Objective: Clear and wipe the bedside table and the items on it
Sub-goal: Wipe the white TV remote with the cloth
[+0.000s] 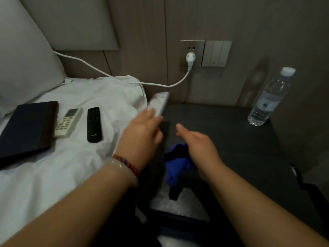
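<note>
My left hand (142, 129) holds a white remote (159, 103) by its near end, lifted over the left edge of the dark bedside table (222, 139). My right hand (197, 143) hovers beside it with fingers relaxed and holds nothing. A crumpled blue cloth (176, 163) lies on the table under my right hand. A clear water bottle (268, 98) stands upright at the table's far right corner. On the white bed sheet (71, 166) to the left lie a black remote (94, 124), a cream air-conditioner remote (68, 123) and a dark flat folder (26, 129).
A white cable (151, 84) runs from a plug in the wall socket (190, 58) across to the bed, just behind the raised remote. Light switches (216, 53) sit beside the socket. A pillow (23, 59) leans at the far left.
</note>
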A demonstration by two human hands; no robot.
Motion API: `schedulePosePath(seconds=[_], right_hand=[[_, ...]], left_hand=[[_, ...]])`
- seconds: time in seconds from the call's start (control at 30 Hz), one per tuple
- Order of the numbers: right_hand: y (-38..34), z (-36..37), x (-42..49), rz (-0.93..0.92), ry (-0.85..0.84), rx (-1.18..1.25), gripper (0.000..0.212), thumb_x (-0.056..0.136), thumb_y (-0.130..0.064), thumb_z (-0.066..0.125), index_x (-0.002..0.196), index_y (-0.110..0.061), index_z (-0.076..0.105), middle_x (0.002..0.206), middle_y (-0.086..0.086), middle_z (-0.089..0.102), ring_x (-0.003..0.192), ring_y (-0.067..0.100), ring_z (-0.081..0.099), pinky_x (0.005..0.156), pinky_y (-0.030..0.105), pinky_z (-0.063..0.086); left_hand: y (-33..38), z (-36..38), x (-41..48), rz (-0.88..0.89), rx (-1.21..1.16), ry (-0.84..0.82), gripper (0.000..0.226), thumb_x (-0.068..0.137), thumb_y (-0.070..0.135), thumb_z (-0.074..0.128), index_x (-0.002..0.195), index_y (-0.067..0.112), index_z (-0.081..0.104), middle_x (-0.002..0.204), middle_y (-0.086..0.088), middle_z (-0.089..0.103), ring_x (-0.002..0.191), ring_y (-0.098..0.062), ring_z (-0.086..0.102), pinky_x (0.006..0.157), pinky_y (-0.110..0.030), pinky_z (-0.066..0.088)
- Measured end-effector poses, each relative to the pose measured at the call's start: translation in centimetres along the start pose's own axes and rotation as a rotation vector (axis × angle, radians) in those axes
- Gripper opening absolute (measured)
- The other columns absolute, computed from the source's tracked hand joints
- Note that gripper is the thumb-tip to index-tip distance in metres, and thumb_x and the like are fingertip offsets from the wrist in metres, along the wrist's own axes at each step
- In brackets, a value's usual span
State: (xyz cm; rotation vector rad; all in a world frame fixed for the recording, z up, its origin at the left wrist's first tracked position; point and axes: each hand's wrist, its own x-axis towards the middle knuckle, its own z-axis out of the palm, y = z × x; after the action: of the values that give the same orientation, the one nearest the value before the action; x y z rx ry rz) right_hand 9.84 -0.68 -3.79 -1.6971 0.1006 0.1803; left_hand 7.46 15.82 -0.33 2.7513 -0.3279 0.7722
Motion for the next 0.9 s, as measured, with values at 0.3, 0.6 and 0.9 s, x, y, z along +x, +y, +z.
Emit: schedulePosePath(seconds=[0.3,0.6,0.9], right_hand=[[1.6,-8.1,-3.0,0.229,-0.142,0.576,0.044,0.076,-0.022,0.069,0.111,0.006,0.065,0.106,0.030,0.069,0.096,0.041,0.068,0.092,0.052,0.053],[-0.3,-10.5,-4.3,0.060,-0.161,0.281,0.038,0.067,-0.031,0.072,0.095,-0.005,0.074,0.096,0.018,0.075,0.091,0.034,0.072,0.089,0.046,0.055],[-0.9,-13.5,-6.1,-0.443,0.310,-0.138,0.033,0.084,-0.015,0.071,0.101,-0.043,0.071,0.119,-0.014,0.059,0.105,-0.005,0.058,0.093,0.017,0.046]], left_hand=[[8.8,3.2,-5.2,0.088,-0.518,-0.159,0.083,0.081,0.033,0.068,0.151,0.025,0.024,0.153,0.004,0.034,0.140,-0.005,0.032,0.113,-0.023,0.030],[11.9,3.2,-3.8,-0.697,-1.795,-0.532,0.045,0.092,0.000,0.054,0.134,0.015,0.054,0.129,-0.015,0.063,0.117,-0.030,0.061,0.093,-0.040,0.053],[12.3,3.7,-3.9,-0.974,-1.845,-0.409,0.039,0.087,0.030,0.055,0.126,0.024,0.060,0.117,-0.009,0.070,0.099,-0.026,0.070,0.072,-0.032,0.059]])
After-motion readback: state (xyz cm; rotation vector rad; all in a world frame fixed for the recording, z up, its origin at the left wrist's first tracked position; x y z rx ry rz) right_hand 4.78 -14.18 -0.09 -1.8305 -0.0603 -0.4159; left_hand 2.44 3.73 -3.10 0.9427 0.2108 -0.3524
